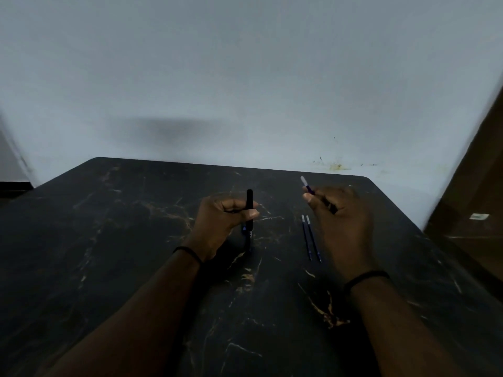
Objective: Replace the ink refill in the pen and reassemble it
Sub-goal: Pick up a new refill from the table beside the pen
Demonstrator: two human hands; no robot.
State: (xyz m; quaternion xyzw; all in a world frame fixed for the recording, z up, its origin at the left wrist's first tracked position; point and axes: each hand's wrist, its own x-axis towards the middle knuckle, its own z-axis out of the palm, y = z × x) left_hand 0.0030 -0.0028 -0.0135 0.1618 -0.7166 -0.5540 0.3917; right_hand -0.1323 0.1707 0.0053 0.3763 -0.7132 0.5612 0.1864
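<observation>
My left hand (220,224) grips a black pen barrel (249,202), held roughly upright above the table, its top sticking out over my fingers. A dark piece with a blue mark (247,235) shows just below that hand; I cannot tell whether it lies on the table or belongs to the held pen. My right hand (340,221) is closed on a thin refill (307,185), whose purple shaft and pale tip poke up and left past my thumb. Two more blue refills (310,238) lie side by side on the table between my hands.
The table (136,240) is black marble-patterned, with its rounded far edge against a pale wall (245,77). A brown wooden surface (479,200) stands at the right. Each wrist carries a dark band.
</observation>
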